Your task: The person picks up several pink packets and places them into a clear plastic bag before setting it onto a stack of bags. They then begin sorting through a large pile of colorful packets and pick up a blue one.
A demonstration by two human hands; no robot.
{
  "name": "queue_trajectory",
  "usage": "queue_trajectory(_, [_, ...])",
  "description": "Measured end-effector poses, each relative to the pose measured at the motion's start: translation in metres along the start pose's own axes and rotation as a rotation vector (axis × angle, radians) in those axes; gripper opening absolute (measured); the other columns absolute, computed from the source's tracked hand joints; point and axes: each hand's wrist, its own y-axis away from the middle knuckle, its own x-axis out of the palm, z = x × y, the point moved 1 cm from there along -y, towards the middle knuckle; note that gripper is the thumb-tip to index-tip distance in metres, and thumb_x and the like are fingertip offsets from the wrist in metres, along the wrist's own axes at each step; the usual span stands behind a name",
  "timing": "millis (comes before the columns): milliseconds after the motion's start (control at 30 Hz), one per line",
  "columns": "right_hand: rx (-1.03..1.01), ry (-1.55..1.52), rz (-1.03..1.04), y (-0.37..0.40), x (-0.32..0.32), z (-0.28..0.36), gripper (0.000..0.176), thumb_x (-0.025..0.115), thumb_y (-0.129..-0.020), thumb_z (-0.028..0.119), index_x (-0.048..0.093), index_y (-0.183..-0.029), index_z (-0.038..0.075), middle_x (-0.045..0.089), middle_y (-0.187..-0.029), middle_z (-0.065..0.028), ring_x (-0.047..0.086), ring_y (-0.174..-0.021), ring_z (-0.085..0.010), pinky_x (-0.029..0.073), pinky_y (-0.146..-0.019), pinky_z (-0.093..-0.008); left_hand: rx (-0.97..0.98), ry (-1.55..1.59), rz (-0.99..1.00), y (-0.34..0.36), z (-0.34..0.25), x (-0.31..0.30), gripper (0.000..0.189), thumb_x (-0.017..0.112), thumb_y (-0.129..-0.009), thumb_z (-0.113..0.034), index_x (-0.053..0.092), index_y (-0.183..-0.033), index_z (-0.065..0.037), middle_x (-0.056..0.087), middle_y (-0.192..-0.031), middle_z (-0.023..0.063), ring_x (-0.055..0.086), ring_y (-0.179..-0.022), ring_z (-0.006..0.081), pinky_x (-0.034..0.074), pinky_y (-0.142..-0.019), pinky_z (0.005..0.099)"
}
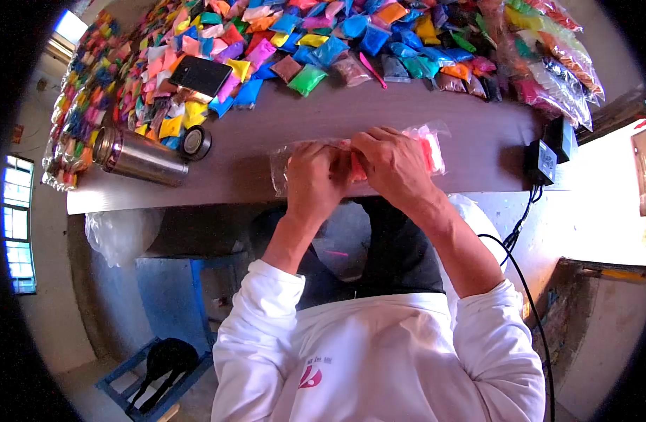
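Near the table's front edge lies a clear plastic bag [439,146] with pink-red packets showing through it. My left hand [314,176] is closed on the bag's left part, where the film looks loose and wrinkled. My right hand [393,163] is closed over the middle, its knuckles up and close beside the left hand. Both hands' fingertips point down and are mostly hidden, so the exact grip does not show. Bright pink contents [356,169] peek out between the two hands.
A heap of colourful small packets [330,49] covers the table's back. A black phone [201,75] rests on it. A steel flask [141,156] lies at the left beside its lid [195,143]. Black power adapters [541,163] with cables sit at the right edge. A pink stick [373,70] lies among the packets.
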Motion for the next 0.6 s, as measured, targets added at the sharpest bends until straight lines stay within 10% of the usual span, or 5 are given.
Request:
queue_trajectory(200, [-0.038, 0.043, -0.067, 0.009, 0.010, -0.001, 0.023, 0.064, -0.074, 0.011, 0.061, -0.096, 0.007, 0.061, -0.089, -0.0097, 0.062, -0.090, -0.0309, 0.051, -0.075, -0.0410, -0.144, 0.097, -0.125, 0.008, 0.007, -0.033, 0.017, 0.061, -0.091, -0.015, 0.066, -0.086, 0.001, 0.068, -0.086, 0.0159, 0.065, -0.078, 0.0341, 0.050, -0.069, 0.0402])
queue_trajectory(367, [-0.059, 0.075, -0.084, 0.011, 0.009, -0.001, 0.026, 0.065, -0.073, 0.006, 0.061, -0.099, 0.007, 0.063, -0.092, -0.0100, 0.063, -0.088, -0.0305, 0.052, -0.071, -0.0401, -0.590, 0.194, -0.172, 0.019, 0.038, -0.066, 0.042, 0.057, -0.096, -0.039, 0.065, -0.082, 0.000, 0.059, -0.071, 0.0054, 0.053, -0.071, 0.0111, 0.044, -0.065, 0.0318])
queue_trajectory(600, [-0.021, 0.088, -0.002, 0.010, 0.010, -0.001, 0.022, 0.062, -0.077, 0.009, 0.063, -0.099, 0.009, 0.061, -0.091, -0.0083, 0.062, -0.092, -0.0293, 0.053, -0.073, -0.0403, -0.735, 0.327, -0.094, 0.029, 0.051, -0.067, 0.053, 0.054, -0.095, -0.049, 0.064, -0.076, 0.000, 0.060, -0.074, 0.0043, 0.054, -0.074, 0.0130, 0.043, -0.071, 0.0300])
